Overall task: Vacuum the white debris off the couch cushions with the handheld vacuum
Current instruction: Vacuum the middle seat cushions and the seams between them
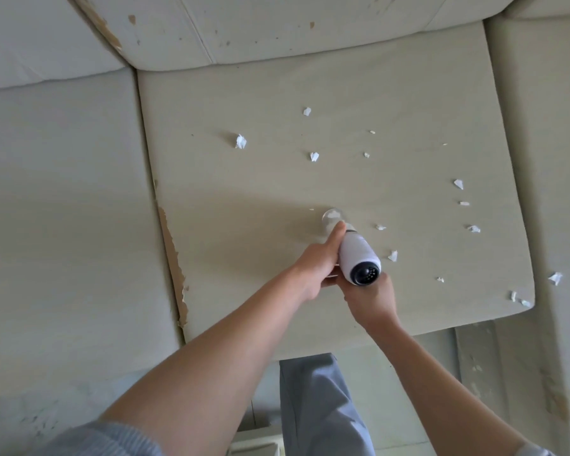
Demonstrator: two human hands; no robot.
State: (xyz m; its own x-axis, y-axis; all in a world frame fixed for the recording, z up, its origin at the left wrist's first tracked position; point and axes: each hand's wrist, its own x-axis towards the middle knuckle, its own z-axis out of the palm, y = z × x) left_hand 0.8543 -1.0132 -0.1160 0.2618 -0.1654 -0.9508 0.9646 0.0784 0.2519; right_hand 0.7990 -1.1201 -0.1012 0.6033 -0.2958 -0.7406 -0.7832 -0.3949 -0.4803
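Vacuum first: the white, barrel-shaped handheld vacuum (358, 256) with a dark rear cap sits in both hands. The right hand (371, 296) curls its fingers under the rear of the body, and the left hand (316, 261) wraps the side, thumb laid forward toward the clear plastic nozzle (332, 218). It looks light, rigid and smooth, probably a little slippery, so the thick middle of the barrel seems the sound place to hold. The nozzle points away from the hands, its mouth at or just above the beige fabric seat cushion (244, 179). Crumpled white paper scraps (314, 156) lie scattered beyond and to the right of the nozzle, some near it, others well apart by the cushion's right edge.
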